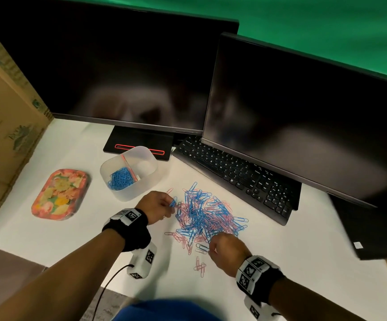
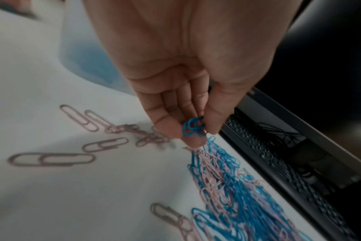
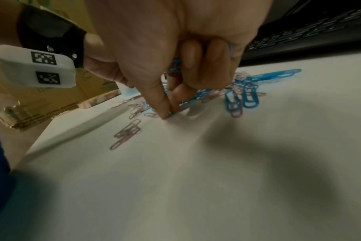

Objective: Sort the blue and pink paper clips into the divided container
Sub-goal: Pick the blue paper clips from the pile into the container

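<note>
My left hand pinches blue clips just above the pile, the tub beyond its knuckles; my right hand pinches a blue clip flat on the table, more curled in its palm. I judge these clips light, stiff, slick coated wire loops that snag together — best nipped at a rounded end.

You have a mixed heap of blue and pink paper clips tangled on the white surface, strays lying just beside it. Your translucent divided container stands near: blue clips fill its left compartment.
</note>
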The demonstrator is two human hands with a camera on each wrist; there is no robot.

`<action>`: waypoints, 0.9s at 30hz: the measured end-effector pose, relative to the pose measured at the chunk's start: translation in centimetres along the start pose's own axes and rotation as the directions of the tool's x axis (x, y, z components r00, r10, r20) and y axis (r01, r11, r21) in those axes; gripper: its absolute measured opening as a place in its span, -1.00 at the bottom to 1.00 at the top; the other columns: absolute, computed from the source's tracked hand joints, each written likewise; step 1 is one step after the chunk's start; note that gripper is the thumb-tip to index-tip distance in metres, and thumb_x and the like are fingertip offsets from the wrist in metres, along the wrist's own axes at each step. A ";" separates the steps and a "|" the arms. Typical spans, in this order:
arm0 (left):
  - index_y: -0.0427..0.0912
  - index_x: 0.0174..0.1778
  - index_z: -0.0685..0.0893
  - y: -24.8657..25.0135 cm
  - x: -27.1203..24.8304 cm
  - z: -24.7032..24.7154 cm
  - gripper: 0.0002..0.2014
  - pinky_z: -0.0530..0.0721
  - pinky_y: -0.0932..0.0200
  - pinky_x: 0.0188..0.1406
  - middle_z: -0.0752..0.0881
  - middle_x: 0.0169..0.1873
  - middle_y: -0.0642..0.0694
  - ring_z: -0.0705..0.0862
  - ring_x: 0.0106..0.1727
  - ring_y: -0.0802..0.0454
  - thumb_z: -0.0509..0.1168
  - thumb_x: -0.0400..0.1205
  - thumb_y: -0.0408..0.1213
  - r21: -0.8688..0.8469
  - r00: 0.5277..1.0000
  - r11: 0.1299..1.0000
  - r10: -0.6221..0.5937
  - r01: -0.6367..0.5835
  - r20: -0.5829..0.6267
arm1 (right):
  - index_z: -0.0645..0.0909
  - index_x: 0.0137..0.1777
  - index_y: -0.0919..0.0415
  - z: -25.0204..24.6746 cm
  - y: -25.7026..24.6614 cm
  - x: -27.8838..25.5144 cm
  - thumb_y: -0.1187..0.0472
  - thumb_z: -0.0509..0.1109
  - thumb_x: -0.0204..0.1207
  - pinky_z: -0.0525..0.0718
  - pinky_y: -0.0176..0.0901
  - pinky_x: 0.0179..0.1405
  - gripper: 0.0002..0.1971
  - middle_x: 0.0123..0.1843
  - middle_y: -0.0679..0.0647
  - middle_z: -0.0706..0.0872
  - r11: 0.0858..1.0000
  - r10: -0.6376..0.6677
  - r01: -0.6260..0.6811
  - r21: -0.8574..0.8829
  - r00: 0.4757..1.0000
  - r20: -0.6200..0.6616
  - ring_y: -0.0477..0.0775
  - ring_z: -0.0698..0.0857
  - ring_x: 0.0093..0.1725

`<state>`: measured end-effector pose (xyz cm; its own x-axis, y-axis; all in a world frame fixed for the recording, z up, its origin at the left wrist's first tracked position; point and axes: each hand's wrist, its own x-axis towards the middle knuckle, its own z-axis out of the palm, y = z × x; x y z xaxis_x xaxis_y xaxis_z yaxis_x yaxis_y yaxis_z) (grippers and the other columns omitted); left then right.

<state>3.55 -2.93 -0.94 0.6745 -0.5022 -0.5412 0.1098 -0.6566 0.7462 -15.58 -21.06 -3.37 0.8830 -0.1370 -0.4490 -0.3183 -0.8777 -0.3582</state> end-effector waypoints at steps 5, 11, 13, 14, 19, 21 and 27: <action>-0.27 -0.08 0.62 0.2 -0.7 0.0 -0.84 0.64 0.25 -0.42 0.78 -0.26 -0.26 0.69 -0.37 -0.04 0.41 0.51 -0.55 -0.252 0.998 0.966 -0.057 0.063 0.032 | 0.66 -0.06 0.08 -0.4 -0.6 0.4 0.18 0.33 0.49 0.60 -0.13 0.00 -0.90 0.10 0.02 0.67 0.999 0.033 -0.033 0.011 0.998 0.044 0.12 0.68 0.10; -0.27 -0.10 0.66 0.1 -1.1 -0.1 -0.86 0.67 0.23 -0.39 0.79 -0.31 -0.21 0.70 -0.36 -0.04 0.41 0.51 -0.54 -0.309 0.996 0.947 -0.078 0.090 0.049 | 0.65 -0.10 0.07 -0.2 -0.8 0.4 0.34 0.26 0.44 0.57 -0.22 -0.10 -0.81 0.02 0.00 0.71 0.996 -0.006 0.004 0.086 1.000 0.022 0.09 0.67 -0.01; -0.31 -0.04 0.66 0.1 -1.3 -0.3 -0.84 0.67 0.21 -0.35 0.80 -0.32 -0.20 0.71 -0.34 -0.06 0.42 0.51 -0.53 -0.310 0.995 0.946 -0.084 0.095 0.049 | 0.63 -0.05 0.06 -0.1 -0.8 0.3 0.34 0.25 0.46 0.57 -0.23 -0.11 -0.79 0.00 0.00 0.71 0.996 -0.002 0.000 0.091 1.000 0.021 0.06 0.64 -0.07; -0.33 0.00 0.65 0.2 -1.4 -0.5 -0.83 0.68 0.20 -0.33 0.80 -0.32 -0.20 0.71 -0.33 -0.07 0.42 0.51 -0.53 -0.314 0.995 0.945 -0.084 0.095 0.047 | 0.63 -0.02 0.04 -0.2 -0.7 0.3 0.32 0.25 0.47 0.58 -0.24 -0.10 -0.78 -0.01 -0.01 0.70 0.994 0.010 -0.014 0.105 0.999 0.030 0.04 0.62 -0.10; -0.35 0.20 0.55 1.5 -2.5 -1.9 -0.73 0.72 0.15 -0.33 0.76 -0.19 -0.36 0.72 -0.38 -0.05 0.33 0.59 -0.54 -0.452 0.998 0.890 -0.066 0.055 -0.008 | 0.63 -0.14 0.00 -2.2 -1.5 1.1 0.23 0.34 0.53 0.64 -0.22 -0.24 -0.89 -0.33 -0.14 0.62 0.880 0.078 -0.104 0.463 0.994 0.074 -0.17 0.57 -0.36; -0.35 0.21 0.55 2.0 -2.9 -3.0 -0.74 0.73 0.10 -0.32 0.75 -0.19 -0.36 0.72 -0.39 -0.07 0.28 0.61 -0.56 -0.548 0.996 0.836 -0.075 0.033 -0.054 | 0.57 -0.30 0.07 -4.2 -3.2 2.2 0.24 0.29 0.59 0.41 -0.24 -0.62 -0.78 -0.45 -0.06 0.51 0.706 0.130 -0.214 0.675 0.976 0.174 -0.11 0.42 -0.56; -0.29 -0.08 0.57 3.2 -4.0 -8.1 -0.90 0.67 0.18 -0.44 0.62 -0.33 -0.29 0.62 -0.44 -0.11 0.17 0.67 -0.50 -0.715 0.965 0.698 -0.167 -0.028 -0.201 | 0.60 -0.19 0.29 -9.6 -11.1 7.3 0.30 0.23 0.57 0.33 -0.34 -0.71 -0.84 -0.40 0.13 0.56 0.371 -0.010 -0.305 0.877 0.943 0.332 0.04 0.44 -0.54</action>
<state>7.10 1.57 6.76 0.7794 -0.2622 -0.5691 0.5799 -0.0420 0.8136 -2.26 -16.78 5.18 0.7215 0.0321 -0.6917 -0.6899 0.1191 -0.7141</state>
